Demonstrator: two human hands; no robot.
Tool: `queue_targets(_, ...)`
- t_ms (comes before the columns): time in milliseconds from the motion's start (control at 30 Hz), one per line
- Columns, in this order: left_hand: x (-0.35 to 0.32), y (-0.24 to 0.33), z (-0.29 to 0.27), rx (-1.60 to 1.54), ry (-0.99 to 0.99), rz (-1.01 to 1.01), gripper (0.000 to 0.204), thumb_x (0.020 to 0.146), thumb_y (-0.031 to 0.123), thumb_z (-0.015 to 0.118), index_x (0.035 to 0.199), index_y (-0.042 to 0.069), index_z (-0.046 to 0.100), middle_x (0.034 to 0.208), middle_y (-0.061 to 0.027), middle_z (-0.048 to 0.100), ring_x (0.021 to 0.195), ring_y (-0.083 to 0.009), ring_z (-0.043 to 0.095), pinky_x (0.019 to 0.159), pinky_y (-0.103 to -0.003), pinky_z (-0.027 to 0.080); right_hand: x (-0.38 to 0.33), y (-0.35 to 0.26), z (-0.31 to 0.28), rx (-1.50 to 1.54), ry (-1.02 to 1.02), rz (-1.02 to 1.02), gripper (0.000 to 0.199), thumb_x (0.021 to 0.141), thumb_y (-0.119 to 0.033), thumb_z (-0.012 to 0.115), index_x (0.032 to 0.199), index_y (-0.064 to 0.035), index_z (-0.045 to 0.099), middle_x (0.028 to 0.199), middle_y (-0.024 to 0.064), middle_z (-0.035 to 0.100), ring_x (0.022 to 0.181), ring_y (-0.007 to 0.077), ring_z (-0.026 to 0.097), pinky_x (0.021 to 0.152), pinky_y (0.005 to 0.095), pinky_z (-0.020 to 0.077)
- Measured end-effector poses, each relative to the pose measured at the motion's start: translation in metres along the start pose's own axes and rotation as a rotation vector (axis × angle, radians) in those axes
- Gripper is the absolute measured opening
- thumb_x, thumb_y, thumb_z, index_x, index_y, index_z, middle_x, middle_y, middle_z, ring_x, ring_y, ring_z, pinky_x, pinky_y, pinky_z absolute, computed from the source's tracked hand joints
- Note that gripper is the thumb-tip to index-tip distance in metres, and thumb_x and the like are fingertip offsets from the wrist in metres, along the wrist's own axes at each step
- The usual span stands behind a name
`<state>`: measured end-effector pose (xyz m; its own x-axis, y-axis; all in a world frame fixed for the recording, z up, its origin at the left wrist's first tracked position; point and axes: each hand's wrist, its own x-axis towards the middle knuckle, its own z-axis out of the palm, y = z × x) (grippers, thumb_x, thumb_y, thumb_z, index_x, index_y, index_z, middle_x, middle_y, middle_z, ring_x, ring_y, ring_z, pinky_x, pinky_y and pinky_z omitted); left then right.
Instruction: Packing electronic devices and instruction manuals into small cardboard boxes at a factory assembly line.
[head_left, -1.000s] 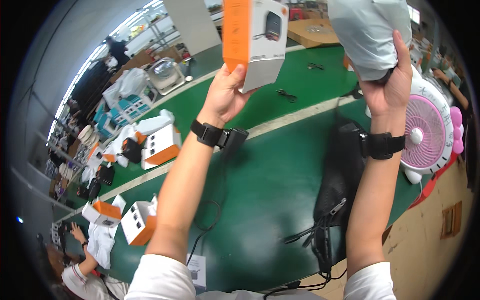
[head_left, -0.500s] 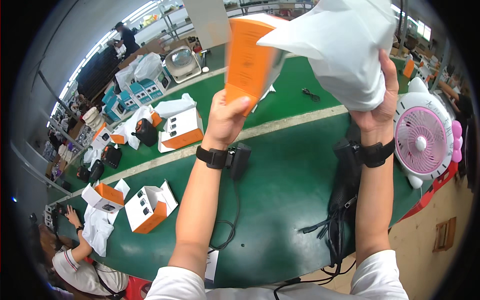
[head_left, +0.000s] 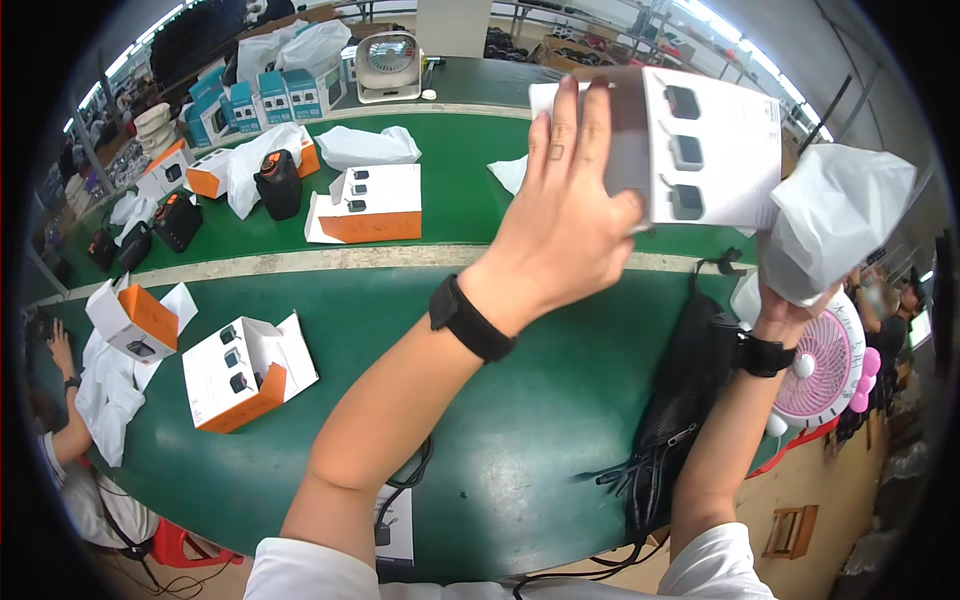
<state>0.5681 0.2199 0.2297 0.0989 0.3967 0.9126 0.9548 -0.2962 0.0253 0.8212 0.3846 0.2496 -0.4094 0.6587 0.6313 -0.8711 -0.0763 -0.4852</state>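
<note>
My left hand (head_left: 560,215) is laid against the left end of a white cardboard box (head_left: 725,150) printed with pictures of small dark devices, its thumb bent at the box's near edge. The box is raised above the far part of the green table. Close to the box's right end, my right hand (head_left: 790,310) grips a white bag (head_left: 840,220) from below; what the bag holds cannot be seen. Each wrist wears a black strap.
A white and orange box (head_left: 245,375) stands open at left, near a co-worker's hand (head_left: 62,350). Farther back are another box (head_left: 375,205), a black pouch (head_left: 278,185) and teal boxes (head_left: 275,97). A black mesh bag (head_left: 680,385) with cables and a pink fan (head_left: 815,365) are at right.
The box has moved right and turned from its orange side to its printed white side. The white bag has come down and right. My left hand has shifted right, and the view has turned.
</note>
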Motion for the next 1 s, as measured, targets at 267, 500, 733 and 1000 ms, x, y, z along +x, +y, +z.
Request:
queue_targets(267,-0.014,0.006,0.028,0.089,0.082,0.012,0.015,0.068,0.014,0.06,0.059,0.002,0.054,0.127,-0.0352,0.04,0.123,-0.0526,0.033,0.096,-0.068,0.024,-0.006,0.012,0.025,-0.181,-0.058,0.153,0.067,0.087,-0.047,0.05,0.138,-0.0086,0.03,0.137,0.0144,0.037,0.122,0.0365,0.039,0.096,0.0529,0.0399)
queue_targets(500,-0.024,0.026,0.041,-0.007,0.124,0.018,0.013,0.074,0.022,0.057,0.073,0.01,0.06,0.104,-0.0175,0.053,0.101,-0.0378,0.05,0.092,-0.054,0.038,-0.015,0.036,0.031,-0.368,-0.004,-0.003,0.086,0.072,-0.045,0.071,0.136,-0.0026,0.032,0.131,0.0165,0.045,0.116,0.0325,0.048,0.1,0.0479,0.041)
queue_targets(733,-0.028,0.02,0.03,-0.084,0.153,0.124,0.025,0.072,0.015,0.061,0.096,0.007,0.063,0.102,-0.0094,0.059,0.092,-0.0342,0.055,0.082,-0.045,0.043,-0.024,0.027,0.011,-0.458,0.09,0.009,0.086,0.074,-0.052,0.066,0.138,-0.0056,0.031,0.133,0.0156,0.043,0.118,0.0341,0.046,0.101,0.0488,0.0391)
queue_targets(1000,-0.018,0.016,-0.006,-0.494,-0.105,-0.058,0.034,0.075,0.025,0.061,0.103,0.005,0.06,0.1,-0.0135,0.062,0.09,-0.0307,0.058,0.081,-0.039,0.045,-0.039,0.002,-0.029,-0.365,0.127,0.119,0.083,0.077,-0.057,0.058,0.139,-0.0082,0.03,0.136,0.0148,0.04,0.122,0.0362,0.04,0.101,0.0517,0.0368)
